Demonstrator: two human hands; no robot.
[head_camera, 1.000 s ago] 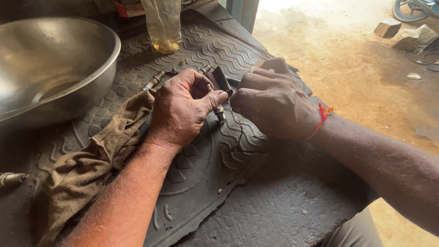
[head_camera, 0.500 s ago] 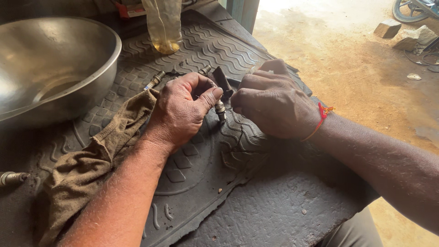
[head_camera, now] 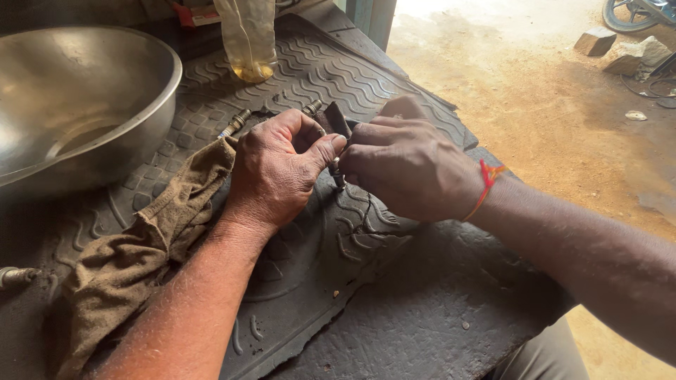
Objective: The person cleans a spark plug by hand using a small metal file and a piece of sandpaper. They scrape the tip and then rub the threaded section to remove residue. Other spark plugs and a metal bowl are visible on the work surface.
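Observation:
My left hand [head_camera: 278, 169] and my right hand [head_camera: 408, 165] meet over a dark ridged rubber mat [head_camera: 338, 77]. Between them is a small metal part [head_camera: 339, 176] with a threaded tip, like a spark plug, pinched by my left thumb and fingers. My right hand presses a small dark piece [head_camera: 336, 118] against that part. Most of the part is hidden by my fingers. A red thread [head_camera: 486, 184] circles my right wrist.
A large steel bowl [head_camera: 77, 105] sits at the left on the mat. A brown rag [head_camera: 134, 260] lies under my left forearm. Two spark plugs [head_camera: 236, 123] lie beyond my left hand. A clear bottle with yellowish liquid [head_camera: 248, 39] stands behind. Dirt floor with stones [head_camera: 620, 49] lies right.
My hands have stayed together over the mat, with only small shifts of the fingers around the metal part.

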